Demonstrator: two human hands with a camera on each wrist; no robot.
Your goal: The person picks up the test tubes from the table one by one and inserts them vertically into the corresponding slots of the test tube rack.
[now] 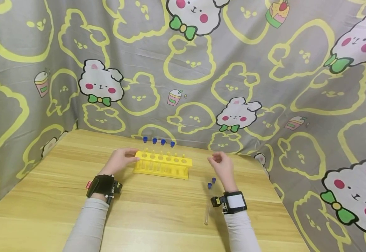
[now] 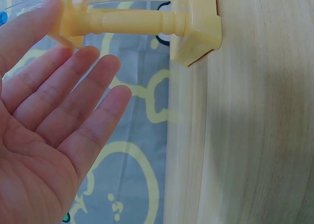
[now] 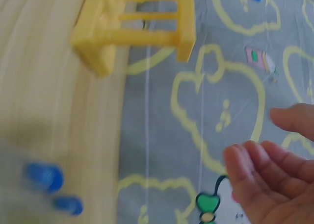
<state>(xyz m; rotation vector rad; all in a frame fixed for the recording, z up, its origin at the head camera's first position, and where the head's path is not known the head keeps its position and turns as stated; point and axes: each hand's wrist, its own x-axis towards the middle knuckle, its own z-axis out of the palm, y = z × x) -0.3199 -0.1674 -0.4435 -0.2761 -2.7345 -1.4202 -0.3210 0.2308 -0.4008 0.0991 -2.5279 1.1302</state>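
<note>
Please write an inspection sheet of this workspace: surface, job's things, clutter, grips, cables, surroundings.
Surface: wooden table, bare around the things.
Job's things: yellow rack upright, four blue-capped tubes standing in its back row; two capped tubes lying flat near the right wrist.
Clutter: nothing seen.
Grips: left hand open, fingers touching the rack's left end; right hand loosely curled, holding nothing, right of the rack.
Cables: nothing seen.
Surroundings: grey cartoon-print cloth hung behind and at both sides.
</note>
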